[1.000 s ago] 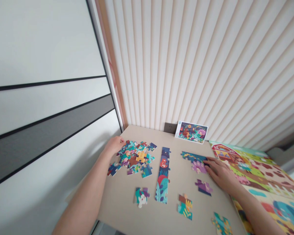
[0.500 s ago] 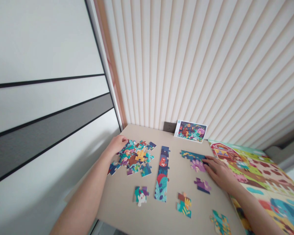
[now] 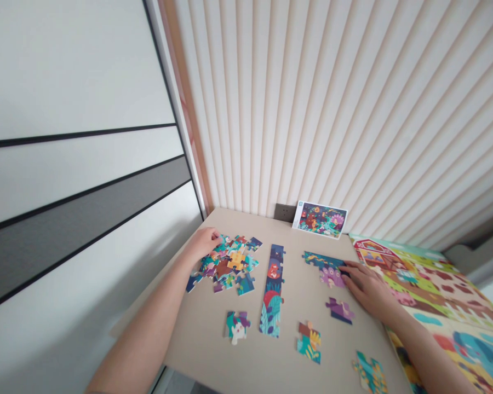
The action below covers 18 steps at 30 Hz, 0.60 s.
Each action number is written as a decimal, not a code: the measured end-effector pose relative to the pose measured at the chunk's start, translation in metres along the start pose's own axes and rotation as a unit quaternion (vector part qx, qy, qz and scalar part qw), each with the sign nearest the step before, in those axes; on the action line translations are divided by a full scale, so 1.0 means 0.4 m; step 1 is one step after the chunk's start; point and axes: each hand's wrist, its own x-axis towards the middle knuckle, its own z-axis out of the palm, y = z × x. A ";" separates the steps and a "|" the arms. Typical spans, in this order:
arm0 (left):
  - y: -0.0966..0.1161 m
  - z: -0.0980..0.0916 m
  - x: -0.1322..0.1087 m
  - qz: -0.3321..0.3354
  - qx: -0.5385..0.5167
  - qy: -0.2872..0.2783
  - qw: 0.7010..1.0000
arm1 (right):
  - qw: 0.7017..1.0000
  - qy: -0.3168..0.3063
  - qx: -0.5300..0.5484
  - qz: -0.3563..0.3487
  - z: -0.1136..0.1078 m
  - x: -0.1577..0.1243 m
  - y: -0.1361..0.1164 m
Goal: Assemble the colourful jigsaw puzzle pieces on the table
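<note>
My left hand [image 3: 205,241] is at the upper left edge of a heap of loose jigsaw puzzle pieces [image 3: 236,260]. Its fingers are curled together against the pieces, and whatever is between the fingertips is hidden. My right hand [image 3: 365,284] lies with fingers stretched out over the right end of a joined puzzle strip [image 3: 322,259], covering that end. Under the strip sits a pink-purple puzzle part [image 3: 331,277], close to my right thumb. Between the hands, a long upright strip of joined pieces [image 3: 271,290] lies flat.
Separate puzzle parts lie nearer me: a white-animal one [image 3: 238,327], a yellow-plant one [image 3: 309,342], a purple one [image 3: 340,310] and a green one [image 3: 370,373]. A picture card [image 3: 320,220] leans on the pleated wall by a socket [image 3: 285,212]. A farm picture [image 3: 431,279] spreads at right.
My left hand has moved slightly right, onto the edge of the heap, and the heap's dark lower-left piece has shifted right. My right hand stays on the strip.
</note>
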 end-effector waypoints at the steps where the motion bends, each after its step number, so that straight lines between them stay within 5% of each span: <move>1: 0.003 -0.009 -0.005 0.005 -0.004 -0.008 1.000 | 1.000 0.000 0.002 -0.001 0.001 0.000 0.001; 9: 0.023 -0.044 -0.031 0.059 -0.014 -0.084 0.995 | 1.000 -0.002 0.003 0.002 0.006 0.000 0.007; 18: 0.032 -0.029 -0.025 0.090 -0.006 -0.090 0.992 | 1.000 -0.008 -0.004 -0.002 0.006 0.000 0.008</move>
